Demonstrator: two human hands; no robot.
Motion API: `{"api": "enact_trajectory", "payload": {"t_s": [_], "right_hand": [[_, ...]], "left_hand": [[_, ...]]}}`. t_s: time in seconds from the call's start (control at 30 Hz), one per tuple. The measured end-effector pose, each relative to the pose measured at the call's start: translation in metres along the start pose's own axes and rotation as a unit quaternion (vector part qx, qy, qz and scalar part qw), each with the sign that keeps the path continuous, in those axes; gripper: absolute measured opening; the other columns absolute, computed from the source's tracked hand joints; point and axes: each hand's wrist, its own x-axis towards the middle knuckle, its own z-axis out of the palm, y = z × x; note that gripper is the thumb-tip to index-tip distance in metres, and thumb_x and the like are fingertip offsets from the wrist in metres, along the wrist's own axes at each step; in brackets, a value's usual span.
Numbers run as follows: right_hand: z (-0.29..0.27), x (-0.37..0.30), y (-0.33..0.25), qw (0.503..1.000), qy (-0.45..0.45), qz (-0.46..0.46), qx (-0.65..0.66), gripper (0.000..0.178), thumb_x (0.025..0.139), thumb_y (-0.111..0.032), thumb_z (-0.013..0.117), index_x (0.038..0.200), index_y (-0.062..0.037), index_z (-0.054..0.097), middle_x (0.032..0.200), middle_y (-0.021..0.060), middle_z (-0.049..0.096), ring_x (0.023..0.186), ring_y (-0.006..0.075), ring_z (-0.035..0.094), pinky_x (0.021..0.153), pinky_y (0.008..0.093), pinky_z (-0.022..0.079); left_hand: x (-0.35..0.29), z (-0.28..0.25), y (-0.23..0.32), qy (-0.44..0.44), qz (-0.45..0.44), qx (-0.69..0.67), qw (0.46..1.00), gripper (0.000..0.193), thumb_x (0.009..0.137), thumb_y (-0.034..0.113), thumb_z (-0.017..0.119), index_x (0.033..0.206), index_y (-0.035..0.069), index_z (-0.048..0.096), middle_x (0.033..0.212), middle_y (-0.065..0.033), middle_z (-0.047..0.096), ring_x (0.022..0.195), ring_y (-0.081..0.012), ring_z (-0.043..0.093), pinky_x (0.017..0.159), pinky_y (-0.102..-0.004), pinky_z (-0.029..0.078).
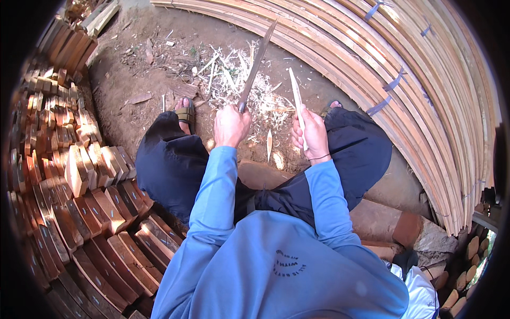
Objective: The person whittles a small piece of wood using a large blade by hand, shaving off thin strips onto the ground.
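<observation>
A: What is each hand holding?
B: The left hand is gripping the knife; the right hand is pinching the pale stick, apart from it.
A: Step?
B: Apparently whittling; the next stroke is requiring contact.

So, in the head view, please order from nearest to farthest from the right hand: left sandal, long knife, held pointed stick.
1. Held pointed stick: in the right hand.
2. Long knife: in the left hand.
3. Left sandal: farther left.

Dark-bladed knife, slim pale stick
</observation>
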Motion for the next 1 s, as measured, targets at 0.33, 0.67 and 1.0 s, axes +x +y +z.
{"api": "enact_trajectory", "payload": {"t_s": [0.33, 0.67, 1.0], "right_hand": [[0.011, 0.008, 0.002, 0.995, -0.085, 0.043, 0.035, 0.033, 0.11, -0.036, 0.046, 0.095, -0.0068, 0.049, 0.055, -0.0037, 0.039, 0.036, 0.0053, 0.034, 0.032, 0.0215, 0.029], [0.015, 0.008, 0.008, 0.992, -0.11, 0.054, 0.023, 0.03, 0.109, -0.032, 0.048, 0.091, -0.0071, 0.049, 0.056, -0.0027, 0.041, 0.037, 0.0054, 0.035, 0.031, 0.023, 0.029], [0.014, 0.014, 0.016, 0.994, -0.099, 0.052, -0.002, 0.029, 0.109, -0.028, 0.049, 0.091, -0.0063, 0.048, 0.055, -0.0026, 0.041, 0.037, 0.0054, 0.036, 0.031, 0.0229, 0.03]], "left_hand": [[-0.015, 0.005, 0.007, -0.053, 0.102, 0.068, 0.991, 0.028, 0.087, 0.024, 0.065, 0.094, -0.002, 0.074, 0.092, -0.0292, 0.071, 0.092, -0.0453, 0.07, 0.085, -0.0514, 0.055], [-0.005, -0.004, 0.006, -0.033, 0.032, 0.034, 0.998, 0.032, 0.087, 0.028, 0.064, 0.099, 0.0, 0.074, 0.094, -0.0292, 0.071, 0.093, -0.045, 0.07, 0.088, -0.0513, 0.054], [0.002, 0.0, 0.007, 0.01, 0.006, 0.109, 0.994, 0.034, 0.082, 0.026, 0.068, 0.099, -0.003, 0.074, 0.097, -0.0299, 0.071, 0.096, -0.0444, 0.07, 0.089, -0.0499, 0.055]]}}
